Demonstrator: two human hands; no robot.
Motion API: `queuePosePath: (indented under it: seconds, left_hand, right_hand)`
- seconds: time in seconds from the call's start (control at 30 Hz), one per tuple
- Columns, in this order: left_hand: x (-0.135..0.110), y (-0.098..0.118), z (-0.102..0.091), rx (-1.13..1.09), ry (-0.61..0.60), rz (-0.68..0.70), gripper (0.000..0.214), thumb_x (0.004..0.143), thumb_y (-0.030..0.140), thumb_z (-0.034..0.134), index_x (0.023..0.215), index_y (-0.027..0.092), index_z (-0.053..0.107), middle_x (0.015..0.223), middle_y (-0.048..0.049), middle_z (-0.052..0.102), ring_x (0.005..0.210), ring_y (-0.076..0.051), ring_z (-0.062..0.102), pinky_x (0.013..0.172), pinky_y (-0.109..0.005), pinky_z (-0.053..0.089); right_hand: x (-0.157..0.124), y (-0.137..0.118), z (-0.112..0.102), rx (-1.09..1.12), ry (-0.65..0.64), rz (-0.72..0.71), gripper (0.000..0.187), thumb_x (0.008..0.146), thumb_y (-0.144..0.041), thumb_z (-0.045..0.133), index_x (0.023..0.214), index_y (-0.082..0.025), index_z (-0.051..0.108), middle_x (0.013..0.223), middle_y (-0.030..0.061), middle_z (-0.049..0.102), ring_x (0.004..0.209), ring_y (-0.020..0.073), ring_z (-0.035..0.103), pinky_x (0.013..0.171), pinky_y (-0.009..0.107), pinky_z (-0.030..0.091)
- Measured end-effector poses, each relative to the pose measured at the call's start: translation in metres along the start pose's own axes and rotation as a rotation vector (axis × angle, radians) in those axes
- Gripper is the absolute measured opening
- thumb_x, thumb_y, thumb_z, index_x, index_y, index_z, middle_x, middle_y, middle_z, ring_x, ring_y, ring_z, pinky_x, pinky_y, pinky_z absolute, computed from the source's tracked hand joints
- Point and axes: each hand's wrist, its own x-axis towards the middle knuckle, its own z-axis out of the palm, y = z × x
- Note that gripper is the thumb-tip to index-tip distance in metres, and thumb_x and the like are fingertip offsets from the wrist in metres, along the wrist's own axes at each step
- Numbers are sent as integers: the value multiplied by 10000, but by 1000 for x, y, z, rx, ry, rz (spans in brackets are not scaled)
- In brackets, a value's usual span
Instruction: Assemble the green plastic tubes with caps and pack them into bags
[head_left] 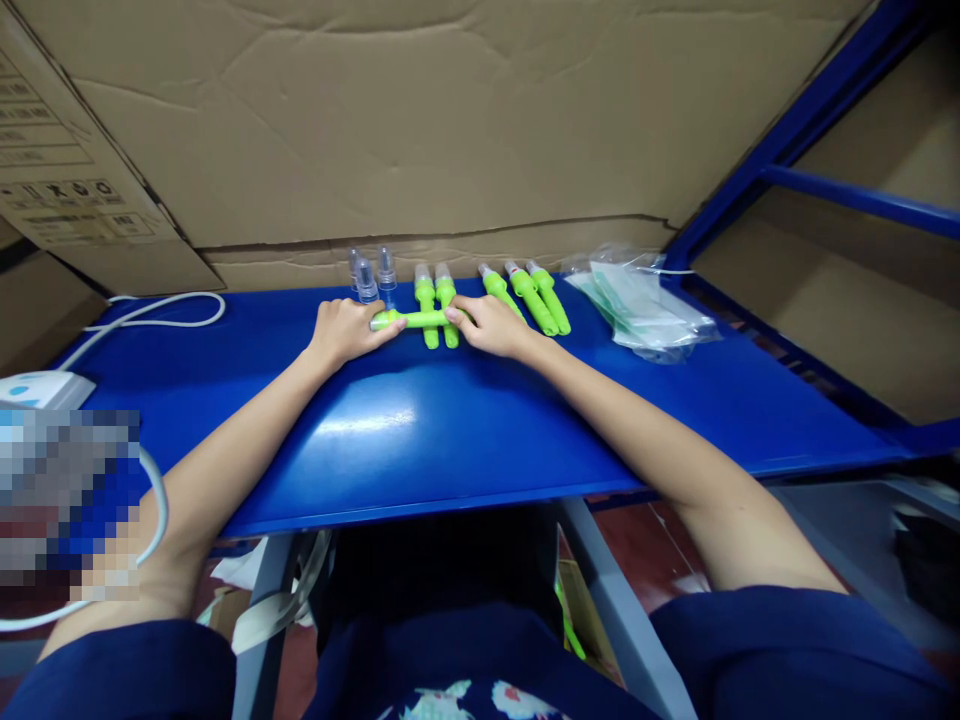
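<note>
Between my hands, a lime-green stick with a clear tip is held level above the blue table. My left hand is closed round its clear-tipped end. At the other end, my right hand pinches the green shaft. Behind and partly under it lie two similar green sticks with clear caps, the left one and the right one. Beyond my left hand stand several loose clear caps. Just right of my right hand rest three more green sticks, one partly hidden by that hand.
Clear plastic bags with white and green sheets lie at the right of the blue table. A white cable loops at the left, near a white device. Cardboard walls the back, and a blue metal frame stands right.
</note>
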Motion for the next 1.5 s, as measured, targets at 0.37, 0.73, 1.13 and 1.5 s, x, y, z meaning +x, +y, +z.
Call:
queuePosePath:
  seconds: [0.37,0.73,1.13,1.5]
  left_hand:
    - [-2,10,-5,-11,65,31,634,919,712,417,1034,211,789,838,-149,794,833,-341,760,657,-335,396]
    - [1,4,-3,-137,100,59,758,929,799,369,1234,162,648,1179,-219,726,1127,-367,683,875,-385,471]
    - [2,-10,7,-257,88,-187,690,1037,632,181,1604,293,380,1656,-165,367,1509,-360,386,1183,-549,350]
    - [5,-14,10,-159,-179,-140,612,1069,539,185,1624,360,370,1749,-85,235,1607,-408,194,1207,-659,248]
  right_hand:
    - [7,2,-5,210,70,59,686,1114,-472,226,676,-141,636,655,94,629,657,198,596,678,325,371]
    - [2,6,-9,364,216,-46,698,974,-734,432,1043,-108,733,941,120,751,792,211,623,713,308,430]
    - [-3,52,-26,-78,704,-84,627,1028,-687,345,1177,-168,663,1058,157,710,856,262,678,789,398,533]
    - [-4,58,-22,-294,543,-55,485,1057,-539,404,1207,-166,677,1106,169,736,1026,305,700,823,393,515]
